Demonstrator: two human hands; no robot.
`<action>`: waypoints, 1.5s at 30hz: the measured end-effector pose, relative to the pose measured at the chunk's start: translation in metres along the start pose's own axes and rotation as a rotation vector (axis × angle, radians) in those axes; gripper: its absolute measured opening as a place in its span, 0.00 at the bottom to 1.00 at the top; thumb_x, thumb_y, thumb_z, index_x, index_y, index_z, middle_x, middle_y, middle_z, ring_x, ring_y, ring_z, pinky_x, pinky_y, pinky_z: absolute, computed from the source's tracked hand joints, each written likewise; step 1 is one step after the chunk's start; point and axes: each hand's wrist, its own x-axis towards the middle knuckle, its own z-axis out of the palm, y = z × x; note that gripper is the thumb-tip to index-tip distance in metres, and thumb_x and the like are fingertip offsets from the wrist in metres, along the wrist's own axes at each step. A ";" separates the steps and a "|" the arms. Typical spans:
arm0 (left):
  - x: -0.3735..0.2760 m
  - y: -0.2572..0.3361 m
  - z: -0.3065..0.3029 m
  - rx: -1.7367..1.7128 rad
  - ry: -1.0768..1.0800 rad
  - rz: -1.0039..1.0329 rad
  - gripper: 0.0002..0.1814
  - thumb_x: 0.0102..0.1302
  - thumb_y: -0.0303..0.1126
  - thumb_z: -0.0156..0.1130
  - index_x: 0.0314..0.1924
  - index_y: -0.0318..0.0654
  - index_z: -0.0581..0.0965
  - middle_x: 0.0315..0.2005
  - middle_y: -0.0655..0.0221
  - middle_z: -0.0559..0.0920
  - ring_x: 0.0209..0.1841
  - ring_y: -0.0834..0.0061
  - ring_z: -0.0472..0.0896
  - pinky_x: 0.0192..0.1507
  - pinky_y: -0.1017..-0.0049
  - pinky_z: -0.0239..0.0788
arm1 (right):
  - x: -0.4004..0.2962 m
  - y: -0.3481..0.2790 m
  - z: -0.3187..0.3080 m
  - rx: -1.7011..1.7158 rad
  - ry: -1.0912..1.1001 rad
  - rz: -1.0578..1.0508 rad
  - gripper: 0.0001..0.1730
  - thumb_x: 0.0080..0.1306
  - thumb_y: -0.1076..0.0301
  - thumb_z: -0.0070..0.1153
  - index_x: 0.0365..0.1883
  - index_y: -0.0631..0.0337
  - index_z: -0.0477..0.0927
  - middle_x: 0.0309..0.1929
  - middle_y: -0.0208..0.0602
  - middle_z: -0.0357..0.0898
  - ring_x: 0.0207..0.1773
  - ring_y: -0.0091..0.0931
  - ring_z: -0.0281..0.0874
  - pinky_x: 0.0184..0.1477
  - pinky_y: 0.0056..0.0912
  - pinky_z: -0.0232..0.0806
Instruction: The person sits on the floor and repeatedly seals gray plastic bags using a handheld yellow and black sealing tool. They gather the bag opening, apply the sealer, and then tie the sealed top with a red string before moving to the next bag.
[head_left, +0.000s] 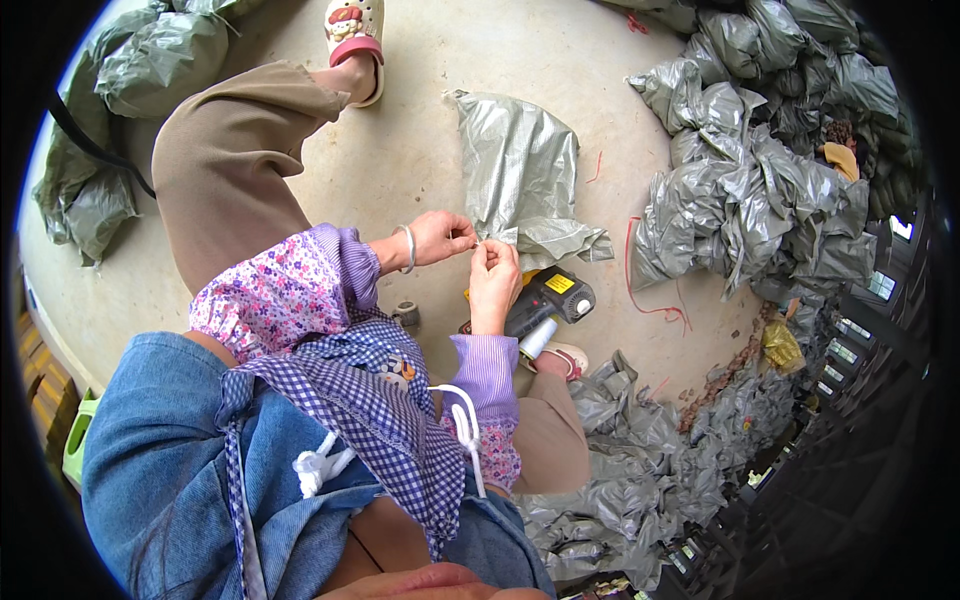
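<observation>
A grey woven plastic sack (517, 165) lies on the floor in front of me, its near end crumpled and folded. My left hand (441, 237), with a silver bangle at the wrist, pinches a thin white thread (478, 242) beside the sack's near corner. The fingertips of my right hand (495, 281) meet it there, pinched on the same thread. Just beyond my right wrist rests a black and yellow handheld bag sewing machine (551, 300) bearing a yellow label. A white thread cone (538, 337) sits against it, and part of the machine is hidden by my hand.
Filled grey sacks (720, 180) are heaped at the right, with more sacks (161, 64) at upper left. Flattened grey sacks (637, 480) spread at lower right. Red string (630, 277) lies on the concrete floor (405, 165). A green stool (79, 439) stands at far left.
</observation>
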 end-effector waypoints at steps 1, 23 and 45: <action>0.000 0.000 0.000 -0.001 0.010 0.011 0.09 0.62 0.35 0.57 0.38 0.38 0.78 0.23 0.64 0.80 0.27 0.73 0.78 0.33 0.72 0.70 | 0.000 0.002 -0.001 0.131 -0.041 0.116 0.05 0.60 0.70 0.55 0.31 0.62 0.76 0.25 0.33 0.73 0.25 0.28 0.72 0.30 0.33 0.66; 0.002 0.003 -0.001 0.153 0.091 0.056 0.10 0.60 0.31 0.54 0.42 0.44 0.76 0.18 0.63 0.76 0.21 0.65 0.75 0.27 0.66 0.65 | -0.012 -0.021 -0.024 -0.363 0.044 -0.182 0.13 0.53 0.66 0.62 0.37 0.56 0.75 0.35 0.34 0.70 0.32 0.33 0.76 0.31 0.38 0.68; 0.005 0.012 -0.002 0.253 0.040 0.117 0.07 0.58 0.35 0.58 0.35 0.44 0.78 0.21 0.65 0.79 0.25 0.66 0.78 0.30 0.69 0.69 | -0.005 0.008 -0.009 0.156 0.017 0.113 0.09 0.63 0.67 0.53 0.35 0.64 0.78 0.31 0.36 0.74 0.25 0.25 0.73 0.30 0.30 0.66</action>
